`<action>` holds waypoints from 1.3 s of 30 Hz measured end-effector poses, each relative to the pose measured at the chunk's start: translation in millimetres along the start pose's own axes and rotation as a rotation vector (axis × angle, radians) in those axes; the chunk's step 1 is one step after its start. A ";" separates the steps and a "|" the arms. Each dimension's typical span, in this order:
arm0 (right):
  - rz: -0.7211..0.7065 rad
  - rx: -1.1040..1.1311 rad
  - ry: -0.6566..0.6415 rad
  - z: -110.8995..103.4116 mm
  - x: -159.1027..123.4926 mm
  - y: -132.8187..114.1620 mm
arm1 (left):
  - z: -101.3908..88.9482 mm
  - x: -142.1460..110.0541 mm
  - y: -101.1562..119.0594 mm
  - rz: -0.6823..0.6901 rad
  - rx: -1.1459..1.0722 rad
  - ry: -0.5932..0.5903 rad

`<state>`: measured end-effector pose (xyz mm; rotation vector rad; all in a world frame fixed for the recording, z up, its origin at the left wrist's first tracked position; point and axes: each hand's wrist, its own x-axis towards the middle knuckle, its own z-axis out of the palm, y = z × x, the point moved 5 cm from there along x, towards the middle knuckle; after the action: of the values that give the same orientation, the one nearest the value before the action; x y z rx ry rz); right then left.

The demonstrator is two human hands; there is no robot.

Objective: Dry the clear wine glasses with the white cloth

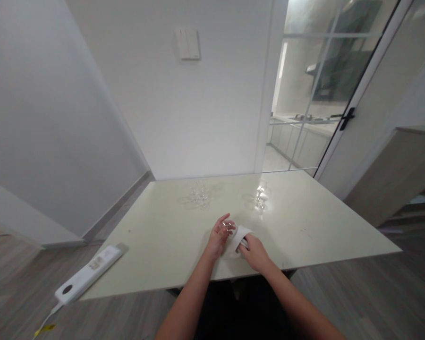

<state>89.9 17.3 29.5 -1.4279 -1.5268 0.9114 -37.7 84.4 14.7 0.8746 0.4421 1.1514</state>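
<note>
My left hand (218, 236) is wrapped round a small clear glass (228, 226), tilted above the near middle of the table. Just right of it, my right hand (252, 251) grips a white cloth (241, 234). The cloth touches or nearly touches the mouth of the glass; I cannot tell how far it reaches inside. Farther back stand several clear glasses (199, 194) in a cluster on the left. Another group of clear glasses (260, 198) is on the right, under a bright reflection.
All this is on a pale, glossy table (156, 245) pushed against a white wall. A white power strip (88, 274) with a cord lies over its left edge. A glass-paned door (304, 85) with a black handle (347, 118) is at the back right, beside a wooden cabinet (393, 165).
</note>
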 end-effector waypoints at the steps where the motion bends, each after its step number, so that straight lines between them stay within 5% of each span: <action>1: 0.045 0.159 -0.080 6.8 -1.3 1.0 | 0.9 -1.3 -0.4 -0.022 -0.032 -0.017; 3: 0.123 0.456 -0.196 18.7 -4.0 1.2 | 3.6 -3.8 -1.2 -0.067 -0.107 -0.056; 5: 0.132 0.505 -0.175 21.4 -4.6 0.9 | 6.0 -5.2 -1.7 -0.089 -0.140 -0.084; 9: 0.022 0.025 0.035 8.3 -4.8 -0.8 | 7.8 -4.1 -3.5 -0.077 -0.057 -0.105; 11: 0.019 -0.023 0.053 3.8 -6.4 0.1 | 8.5 -4.5 -4.4 -0.083 -0.030 -0.132; 16: 0.406 0.816 -0.276 21.2 -18.5 10.8 | 12.8 -14.1 -6.1 -0.203 -0.091 -0.276; 18: 0.536 1.047 -0.298 28.9 -23.4 8.2 | 13.4 -16.3 -5.0 -0.210 -0.135 -0.289; 25: 0.387 1.177 -0.043 34.1 -5.5 -7.9 | 13.4 -7.0 -4.7 -0.160 -0.189 -0.149; 31: 0.328 1.165 0.192 2.9 11.6 25.3 | -17.1 3.6 10.1 0.041 -0.339 0.144; 35: 0.353 1.194 0.087 2.7 5.3 15.7 | -28.2 7.1 16.9 0.104 -0.345 0.252; 39: 0.324 1.177 -0.096 25.6 -0.3 -8.1 | -15.6 6.7 13.5 0.106 -0.213 0.191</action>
<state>63.2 17.1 27.0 -0.7294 -0.5382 1.6937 -54.2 98.1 16.7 0.6110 0.4236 1.3598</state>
